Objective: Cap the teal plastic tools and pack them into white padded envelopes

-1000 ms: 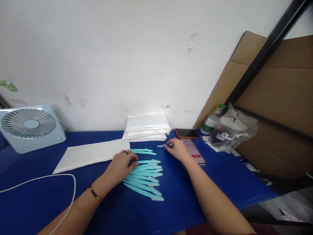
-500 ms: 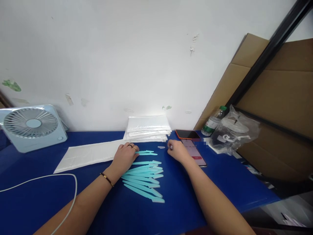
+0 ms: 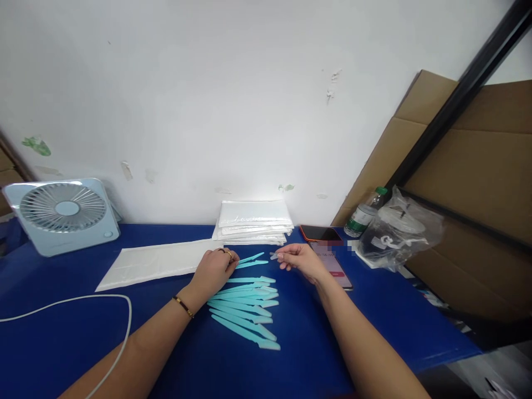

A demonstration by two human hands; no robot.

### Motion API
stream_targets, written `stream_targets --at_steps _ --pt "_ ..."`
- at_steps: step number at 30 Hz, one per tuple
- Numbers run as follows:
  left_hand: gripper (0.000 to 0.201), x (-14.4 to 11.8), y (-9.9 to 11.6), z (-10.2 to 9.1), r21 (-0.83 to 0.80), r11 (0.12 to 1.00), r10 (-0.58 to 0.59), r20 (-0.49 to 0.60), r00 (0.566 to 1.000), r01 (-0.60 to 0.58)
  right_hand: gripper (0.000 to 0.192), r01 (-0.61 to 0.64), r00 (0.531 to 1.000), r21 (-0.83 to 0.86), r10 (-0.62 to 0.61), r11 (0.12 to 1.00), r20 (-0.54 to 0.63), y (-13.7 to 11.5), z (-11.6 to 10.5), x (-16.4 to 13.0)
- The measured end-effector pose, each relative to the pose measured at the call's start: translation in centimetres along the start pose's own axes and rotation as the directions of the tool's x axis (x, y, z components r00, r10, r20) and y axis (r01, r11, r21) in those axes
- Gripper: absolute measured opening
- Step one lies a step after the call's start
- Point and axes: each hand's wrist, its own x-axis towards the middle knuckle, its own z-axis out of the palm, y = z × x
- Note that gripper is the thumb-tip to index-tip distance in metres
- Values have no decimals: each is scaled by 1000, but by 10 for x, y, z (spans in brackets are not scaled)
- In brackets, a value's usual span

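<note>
Teal razor point(image 3: 250, 259) in left hand point(image 3: 214, 270); phone point(image 3: 332, 264), pouch stack point(image 3: 254, 221) nearby.

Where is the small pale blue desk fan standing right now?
In the head view, the pale blue desk fan stands at the far left of the blue table, against the white wall.

A blue table point(image 3: 62, 354) carries everything. Just below and between the two hands lies a fanned row of teal razors point(image 3: 245, 307). Left of the left hand point(image 3: 214, 270) a flat white bag point(image 3: 158, 261) rests, with a fan point(image 3: 64, 215) farther left and a white cable point(image 3: 83, 302) nearer the person. Beyond the hands a stack of white bags point(image 3: 254, 221) sits at the wall. Right of the right hand point(image 3: 301, 261) lie two phones point(image 3: 328, 249), then a bottle point(image 3: 364, 213) and a clear bag point(image 3: 397, 230).
</note>
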Motion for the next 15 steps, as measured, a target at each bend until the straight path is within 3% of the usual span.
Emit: stream_targets --at_steps 7,15 --pt "25 -3 5 -9 -124 992 9 -26 1000 -12 32 98 991 26 -95 995 -92 -2 5 1" --pt "23 -4 6 -9 -126 991 36 -30 999 -39 31 141 989 8 -140 990 -49 -2 12 0"
